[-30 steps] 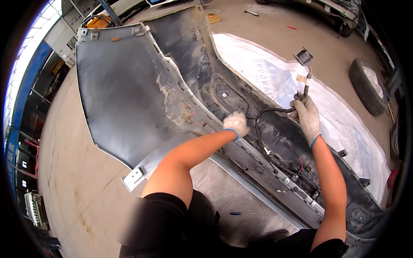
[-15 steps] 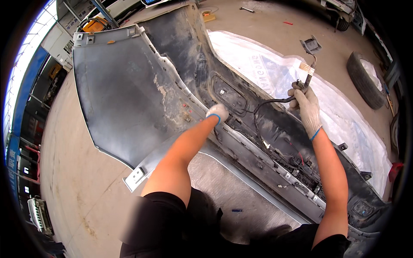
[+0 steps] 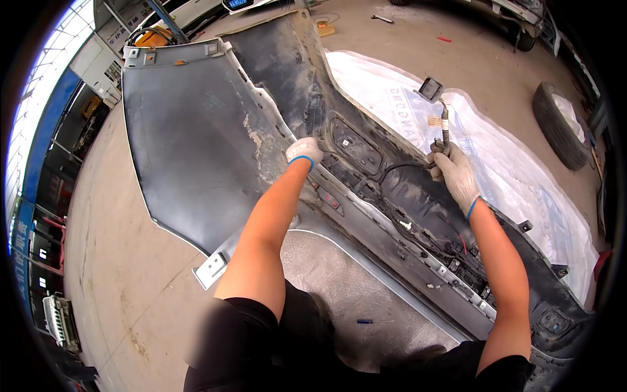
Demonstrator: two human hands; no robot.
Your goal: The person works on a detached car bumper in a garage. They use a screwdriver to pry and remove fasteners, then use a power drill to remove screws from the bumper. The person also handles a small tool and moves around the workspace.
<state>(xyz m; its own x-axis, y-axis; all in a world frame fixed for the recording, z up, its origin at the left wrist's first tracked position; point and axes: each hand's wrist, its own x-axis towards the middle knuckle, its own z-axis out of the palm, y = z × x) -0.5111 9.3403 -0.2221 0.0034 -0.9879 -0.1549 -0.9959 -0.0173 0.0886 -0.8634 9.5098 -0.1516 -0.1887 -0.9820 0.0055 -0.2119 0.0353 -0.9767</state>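
A large car bumper (image 3: 189,130) lies with its dark, dusty inner side up. My left hand (image 3: 304,151), in a pale work glove with a blue cuff, is closed against the raised seam along the bumper's middle. Its fingertips are hidden, so what they grip cannot be made out. My right hand (image 3: 456,175), gloved alike, is closed around a black wiring harness (image 3: 446,134) above the bumper's far side. A dark box-shaped connector (image 3: 430,89) stands up from the harness end, below it a tan tag. The cable (image 3: 398,165) sags from this hand toward the bumper.
White printed sheeting (image 3: 366,78) lies beneath the bumper's far side. A blue-handled screwdriver (image 3: 366,321) rests on the foam sheet (image 3: 313,261) near me. To the right stands a tyre (image 3: 555,124). A wrench (image 3: 383,19) and a red object (image 3: 444,39) lie on the floor beyond.
My left hand has moved up and left along the seam, uncovering the part it was over. My right hand has shifted slightly left and down with the harness, and the connector has swung left.
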